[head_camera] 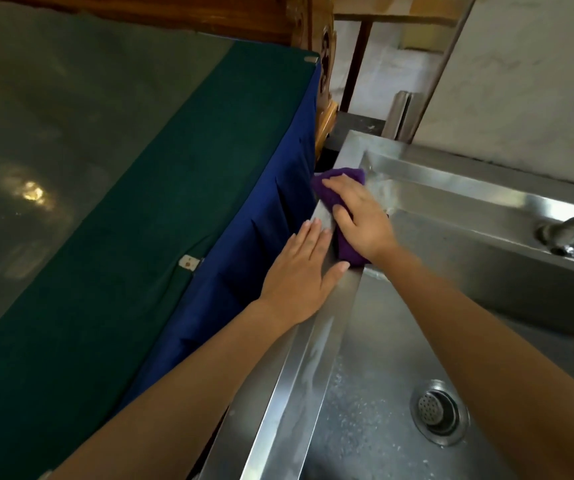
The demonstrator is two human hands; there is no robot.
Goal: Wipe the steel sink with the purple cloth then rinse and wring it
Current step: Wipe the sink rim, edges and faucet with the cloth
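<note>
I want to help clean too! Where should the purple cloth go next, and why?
Probably back along the sink rim toward the person. The right hand holds the purple cloth on the rim near the far corner, and the nearer stretch shows cloudy streaks. The left hand lies flat on that rim, so it should lift first.

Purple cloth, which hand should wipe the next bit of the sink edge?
Right. The right hand holds the purple cloth on the sink rim; the left hand lies flat on the rim, holding nothing.
</note>
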